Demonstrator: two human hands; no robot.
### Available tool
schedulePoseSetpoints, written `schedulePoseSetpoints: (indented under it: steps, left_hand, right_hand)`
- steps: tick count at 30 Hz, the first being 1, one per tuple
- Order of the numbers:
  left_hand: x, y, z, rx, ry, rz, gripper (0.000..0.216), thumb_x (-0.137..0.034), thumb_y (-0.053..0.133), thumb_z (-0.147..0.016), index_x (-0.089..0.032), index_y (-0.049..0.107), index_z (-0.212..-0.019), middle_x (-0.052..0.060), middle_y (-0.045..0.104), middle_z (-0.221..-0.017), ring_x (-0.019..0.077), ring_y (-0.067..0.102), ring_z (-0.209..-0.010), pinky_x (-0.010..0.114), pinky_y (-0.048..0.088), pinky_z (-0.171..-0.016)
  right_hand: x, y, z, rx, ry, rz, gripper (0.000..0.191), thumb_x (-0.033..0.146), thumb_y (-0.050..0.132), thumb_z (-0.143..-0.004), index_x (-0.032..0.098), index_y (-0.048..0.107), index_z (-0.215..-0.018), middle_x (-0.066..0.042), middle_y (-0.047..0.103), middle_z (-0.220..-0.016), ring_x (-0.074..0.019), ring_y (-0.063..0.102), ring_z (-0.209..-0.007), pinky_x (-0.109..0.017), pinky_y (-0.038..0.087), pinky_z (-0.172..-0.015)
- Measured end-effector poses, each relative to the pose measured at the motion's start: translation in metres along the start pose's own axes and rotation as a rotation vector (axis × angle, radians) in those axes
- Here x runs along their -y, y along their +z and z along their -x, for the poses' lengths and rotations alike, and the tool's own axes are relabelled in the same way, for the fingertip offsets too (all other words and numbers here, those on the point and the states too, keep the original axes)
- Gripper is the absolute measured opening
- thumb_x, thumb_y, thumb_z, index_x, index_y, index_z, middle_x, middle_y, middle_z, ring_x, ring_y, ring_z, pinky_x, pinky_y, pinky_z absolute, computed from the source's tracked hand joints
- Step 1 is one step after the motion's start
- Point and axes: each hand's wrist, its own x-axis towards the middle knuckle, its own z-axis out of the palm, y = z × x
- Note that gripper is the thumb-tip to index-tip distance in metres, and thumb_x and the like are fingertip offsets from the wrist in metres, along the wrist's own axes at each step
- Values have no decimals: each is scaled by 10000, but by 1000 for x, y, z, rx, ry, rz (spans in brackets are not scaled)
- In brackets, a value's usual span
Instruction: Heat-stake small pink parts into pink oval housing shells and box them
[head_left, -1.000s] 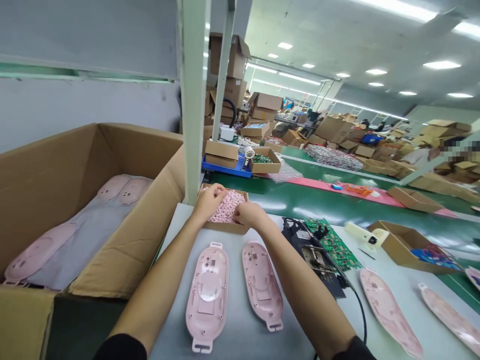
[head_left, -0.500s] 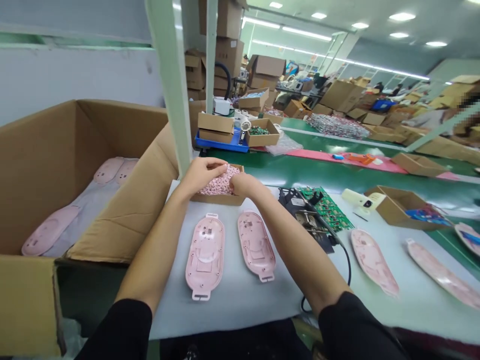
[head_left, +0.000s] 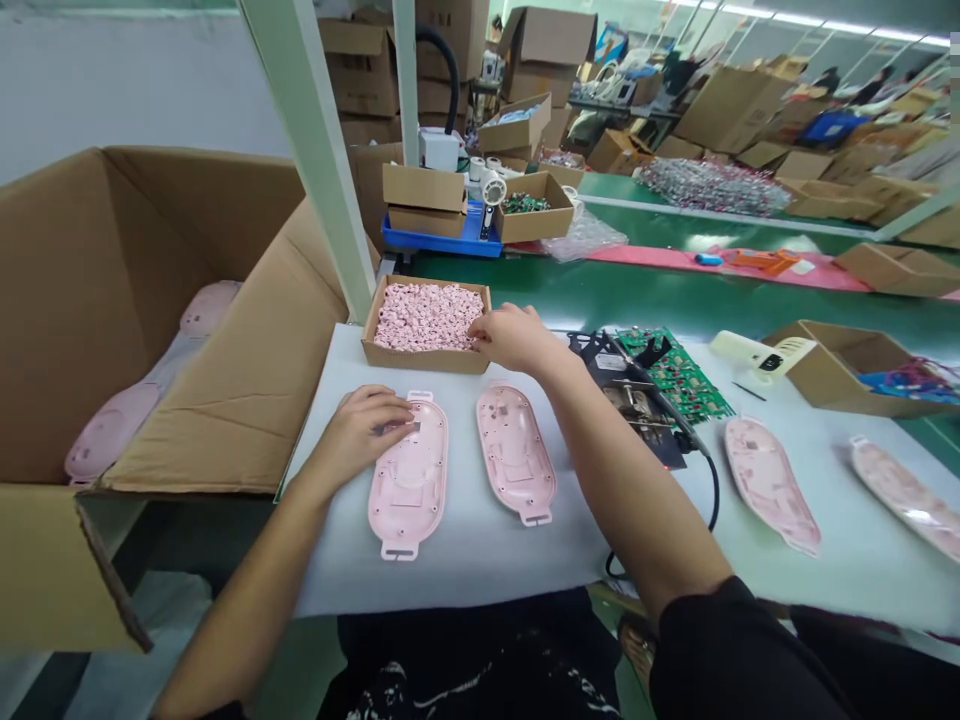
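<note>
My left hand (head_left: 364,430) is over the upper end of a pink oval plastic shell (head_left: 409,500). Its fingers are drawn together above the shell, and anything between them is too small to make out. A cardboard box (head_left: 427,360) full of small pink plastic pieces (head_left: 427,315) stands behind the shells. At its right edge is my right hand (head_left: 514,338), fingertips pinched against the pieces there; what they grip is hidden. A second pink shell (head_left: 516,455) lies hollow side up between my forearms, touched by neither hand.
On the right are a black fixture (head_left: 634,400) with a cable, a green circuit board panel (head_left: 679,375), a cream handheld device (head_left: 761,355) and more pink shells (head_left: 769,480). A large carton (head_left: 217,420) with shells inside stands left, beside a pale green post (head_left: 315,150).
My left hand has left the box of pink pieces and come down toward me to the left shell. My right hand has stayed at the box's right side. The view has tilted down.
</note>
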Motion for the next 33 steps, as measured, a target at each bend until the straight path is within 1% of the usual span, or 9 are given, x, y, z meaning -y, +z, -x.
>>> schedulePoseSetpoints:
  steps: [2,7,11,15,19,21,26,30,33]
  left_hand:
    - [5,1,1,13,4,-28,159,-377,695,-903,-247,778,-864,41,782,-991,263,619,-1074,461,504,-977]
    - [9,-2,6,20,45,-6,101,-307,709,-899,-239,776,-865,40,769,-1011,259,561,-1117,438,506,-980]
    - [8,-4,8,3,39,-70,113,-319,727,-891,-239,787,-838,60,729,-1082,269,516,-1130,455,485,-1004]
    - [8,-6,11,33,15,-81,138,-353,712,-908,-258,806,-875,61,696,-1155,274,486,-1157,467,473,-1029]
    - [7,-6,11,31,8,-89,167,-351,682,-935,-262,809,-871,60,686,-1168,271,478,-1160,465,471,-1022]
    - [6,-5,10,11,26,-95,163,-329,688,-933,-251,801,-845,60,688,-1153,265,491,-1139,443,476,-1000]
    - [8,0,10,-26,55,-112,108,-284,694,-923,-219,779,-910,68,687,-1143,250,522,-1110,409,471,-992]
    - [11,3,11,-7,49,-122,139,-304,682,-936,-215,787,-912,71,677,-1164,257,518,-1123,421,462,-1005]
    - [12,4,12,0,34,-121,155,-322,677,-939,-213,785,-923,70,675,-1174,260,516,-1137,421,463,-1006]
  right_hand:
    - [3,-1,-10,40,17,28,240,173,588,-898,186,762,-1063,-120,728,-1005,-318,566,-1175,-576,345,-1046]
    - [9,-7,-29,154,22,54,176,95,661,-823,165,790,-920,-118,747,-942,-290,637,-1082,-568,317,-1071]
    - [6,-6,-34,138,-6,15,209,82,640,-848,185,793,-947,-83,759,-952,-272,647,-1087,-540,304,-1085]
    - [4,-10,-19,-33,-13,-71,246,151,589,-905,173,768,-1071,-77,763,-1028,-255,651,-1074,-439,395,-1017]
    - [12,-13,25,-353,-49,-362,184,213,607,-911,180,770,-990,-47,774,-980,-179,681,-872,-292,478,-822]
    - [15,-8,51,-394,-19,-453,153,252,632,-909,211,763,-975,-22,777,-942,-163,679,-816,-280,492,-787]
    - [9,25,92,-210,113,-542,155,305,650,-906,231,758,-989,-19,785,-925,-183,717,-818,-301,522,-775]
    - [1,50,99,-113,170,-555,177,280,618,-911,244,769,-997,-25,793,-1012,-204,733,-908,-317,528,-817]
    - [-2,57,99,-90,198,-564,166,279,616,-900,242,763,-967,-20,792,-969,-196,725,-860,-320,521,-799]
